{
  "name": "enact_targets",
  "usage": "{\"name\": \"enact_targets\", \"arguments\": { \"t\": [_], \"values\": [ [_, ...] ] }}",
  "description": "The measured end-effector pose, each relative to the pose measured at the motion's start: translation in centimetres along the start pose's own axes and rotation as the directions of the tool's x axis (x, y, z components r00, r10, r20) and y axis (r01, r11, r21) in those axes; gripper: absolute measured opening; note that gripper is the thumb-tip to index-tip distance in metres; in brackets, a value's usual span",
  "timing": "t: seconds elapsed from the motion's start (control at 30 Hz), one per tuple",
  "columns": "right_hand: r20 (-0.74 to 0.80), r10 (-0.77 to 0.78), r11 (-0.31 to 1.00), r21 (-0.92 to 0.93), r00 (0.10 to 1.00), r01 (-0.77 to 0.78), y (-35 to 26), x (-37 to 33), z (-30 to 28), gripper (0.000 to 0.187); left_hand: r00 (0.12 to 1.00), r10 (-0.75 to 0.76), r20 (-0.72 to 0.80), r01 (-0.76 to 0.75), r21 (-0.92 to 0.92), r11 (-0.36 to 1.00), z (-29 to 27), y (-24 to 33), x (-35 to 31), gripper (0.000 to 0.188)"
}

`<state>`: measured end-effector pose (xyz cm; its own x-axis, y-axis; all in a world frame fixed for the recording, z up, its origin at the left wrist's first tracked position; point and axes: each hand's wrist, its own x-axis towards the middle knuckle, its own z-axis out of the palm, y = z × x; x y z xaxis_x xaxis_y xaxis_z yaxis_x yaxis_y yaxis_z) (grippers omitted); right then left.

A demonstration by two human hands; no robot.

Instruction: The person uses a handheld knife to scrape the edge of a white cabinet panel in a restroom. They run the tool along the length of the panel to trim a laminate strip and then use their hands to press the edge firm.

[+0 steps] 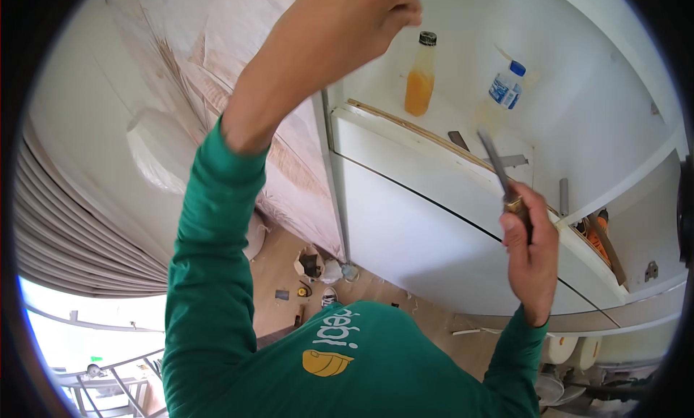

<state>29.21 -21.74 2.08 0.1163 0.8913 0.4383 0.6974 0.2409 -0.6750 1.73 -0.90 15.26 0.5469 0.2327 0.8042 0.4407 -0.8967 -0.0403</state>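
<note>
Chisel [500, 168] sits in the right hand [531, 255], fingers wrapped around its wooden handle; its long axis runs diagonally, with the flat metal blade pointing up and to the left over the front edge of the white cabinet shelf [434, 139]. The left hand [361, 16] is raised high, fingers curled into a loose fist, holding nothing visible. An orange juice bottle [421, 82] and a small clear water bottle [506, 87] stand farther back on the shelf.

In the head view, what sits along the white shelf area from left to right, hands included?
Left hand raised at the top → orange juice bottle → chisel-like tool held in the right hand → small water bottle → orange-handled tool.
</note>
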Motion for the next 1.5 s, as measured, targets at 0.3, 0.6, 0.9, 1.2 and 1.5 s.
{"name": "enact_targets", "arguments": {
  "t": [0.3,0.6,0.9,1.2,1.5],
  "values": [
    [0.173,-0.285,0.817,-0.470,0.943,0.333,-2.1,7.8,2.0,0.036,0.697,-0.592,0.404,0.703,-0.224,0.675,9.7,4.9,-35.4,0.016],
    [0.465,-0.273,0.652,-0.553,0.842,0.518,-2.5,13.9,3.4,0.036,0.561,-0.799,0.216,0.827,-0.177,0.533,15.4,6.6,-44.3,0.039],
    [0.523,-0.295,0.631,-0.521,0.799,0.574,-2.8,14.3,4.0,0.035,0.582,-0.793,0.183,0.801,-0.295,0.520,16.5,8.3,-38.5,0.036],
    [0.553,-0.003,0.976,-0.178,0.833,0.122,-2.6,15.7,2.8,0.043,0.720,-0.673,0.166,0.660,-0.461,0.593,14.1,9.9,-30.7,0.041],
    [0.600,-0.175,0.937,-0.143,0.781,0.320,-0.6,16.6,4.0,0.054,0.793,-0.525,-0.310,0.410,-0.366,0.835,15.2,10.1,-20.5,0.065]
  ]
}}
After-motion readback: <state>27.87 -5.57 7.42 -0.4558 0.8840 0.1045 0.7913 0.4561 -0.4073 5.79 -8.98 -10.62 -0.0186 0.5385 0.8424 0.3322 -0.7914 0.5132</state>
